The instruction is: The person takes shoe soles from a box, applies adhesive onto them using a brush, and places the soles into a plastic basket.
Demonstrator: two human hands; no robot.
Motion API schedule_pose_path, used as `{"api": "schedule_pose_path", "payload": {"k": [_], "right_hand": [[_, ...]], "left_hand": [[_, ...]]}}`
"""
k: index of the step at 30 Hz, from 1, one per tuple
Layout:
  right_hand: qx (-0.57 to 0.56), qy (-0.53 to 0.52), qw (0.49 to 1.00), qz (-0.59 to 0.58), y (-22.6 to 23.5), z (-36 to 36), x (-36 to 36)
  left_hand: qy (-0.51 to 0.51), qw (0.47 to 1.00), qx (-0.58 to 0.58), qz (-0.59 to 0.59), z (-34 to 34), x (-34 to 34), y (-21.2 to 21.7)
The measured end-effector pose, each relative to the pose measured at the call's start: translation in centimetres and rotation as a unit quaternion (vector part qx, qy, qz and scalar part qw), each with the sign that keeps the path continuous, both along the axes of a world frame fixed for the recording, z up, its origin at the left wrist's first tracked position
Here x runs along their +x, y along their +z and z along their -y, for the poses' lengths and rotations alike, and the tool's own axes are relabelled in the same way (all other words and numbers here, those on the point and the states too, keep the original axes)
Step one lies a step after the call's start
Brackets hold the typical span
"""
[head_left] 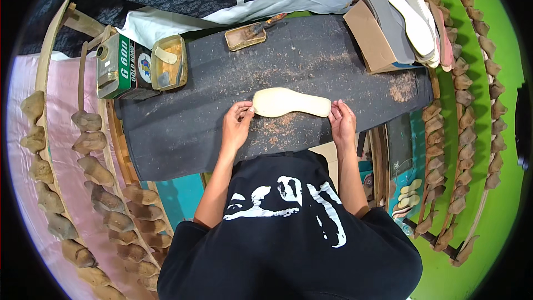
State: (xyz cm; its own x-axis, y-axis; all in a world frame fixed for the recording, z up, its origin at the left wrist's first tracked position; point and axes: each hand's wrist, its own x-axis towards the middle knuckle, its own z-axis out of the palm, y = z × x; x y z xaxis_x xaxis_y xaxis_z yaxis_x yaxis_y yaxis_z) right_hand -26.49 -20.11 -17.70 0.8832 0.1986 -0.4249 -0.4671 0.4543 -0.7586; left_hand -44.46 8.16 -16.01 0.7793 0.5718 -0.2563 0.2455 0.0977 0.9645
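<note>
Item 1, nearest the lens: our own black shirt with a white print (288,205), filling the lower frame; both bare forearms rise from it toward the work.

Item 2, the counter (344,61): a long board under a dark cloth, dusted with tan shavings, thickest around the middle and near the right end.

Item 3, racks of shoe lasts (100,172): curved wooden rails to left and right, each carrying a row of tan lasts.

Item 4, cardboard box (369,36) at the counter's far right, with a stack of insoles (413,22) in grey, white and pink leaning over it.

Item 5, green tin can (119,66) at the far left, just beside a small open tin of adhesive (168,62); a second shallow tin with a brush (245,36) sits near the far edge.

Item 6, the pale insole (291,102): lying flat on the cloth at the counter's centre, lengthwise left to right, wider end to our left.

Item 7, left hand (237,123): fingertips curled onto the insole's wider end, a light pinch at the edge, not a full grip.

Item 8, right hand (342,121): fingers half open, touching the narrower end.

Handling note, as we judge it: we keep both ends pinned evenly so the piece stays flat, press with fingertips only to avoid creasing the soft edge, and brush loose shavings clear so none lodge beneath it.
</note>
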Motion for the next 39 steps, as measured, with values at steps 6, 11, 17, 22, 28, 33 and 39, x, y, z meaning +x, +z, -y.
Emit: {"api": "schedule_pose_path", "payload": {"k": [6,11,17,22,28,33,39], "right_hand": [[-0.006,0.006,1.0,0.004,1.0,0.3,-3.1],[0.025,-0.001,1.0,-0.001,1.2,1.3,-5.7],[-0.011,0.042,0.997,-0.062,3.4,1.3,-9.8],[-0.072,0.038,0.996,-0.019,3.7,0.3,-12.6],[-0.074,0.02,0.997,0.023,4.3,-0.4,-15.2],[-0.033,-0.033,0.999,-0.012,4.8,-0.7,-16.5],[0.021,-0.023,0.999,-0.013,5.6,-1.6,-17.4]], "left_hand": [[0.012,0.998,-0.054,0.004,-1.1,-1.3,-0.4],[0.014,0.99,-0.137,0.007,-2.1,-1.7,-1.2],[0.012,0.972,-0.232,0.043,-3.0,-0.8,-1.2],[-0.033,0.996,-0.05,0.069,-2.2,0.2,0.6],[-0.094,0.996,0.002,0.002,-6.0,1.6,-2.6],[-0.076,0.957,-0.279,0.037,-5.8,2.0,-2.3],[-0.125,0.918,-0.369,0.072,-1.4,2.0,-1.8]]}}
